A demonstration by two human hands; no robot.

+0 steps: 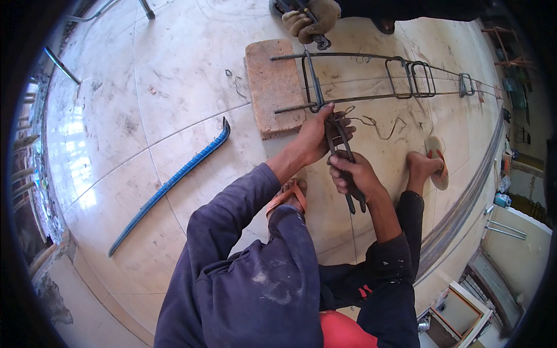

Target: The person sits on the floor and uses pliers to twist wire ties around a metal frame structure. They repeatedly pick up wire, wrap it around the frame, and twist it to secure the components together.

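Note:
Both my hands are on a pair of dark long-handled pincers (352, 202) at the near end of a rebar frame. My right hand (355, 173) is closed round the handles, whose ends stick out below it. Higher up, my left hand (316, 136) has its fingers curled about the upper part, thumb by the lower bar (360, 98); the jaws are mostly hidden there. A square stirrup (313, 78) joins the two long bars beside my thumb. Thin tie wire (368, 120) loops out to the right of my left hand. The bar ends rest across a reddish brick (272, 87).
Across from me, a person's gloved hand (316, 20) holds dark pliers (321, 42) above the frame. More stirrups (422, 79) hang along the bars. A bent blue bar (174, 182) lies on the tiled floor at left; long rods (458, 214) lie at right.

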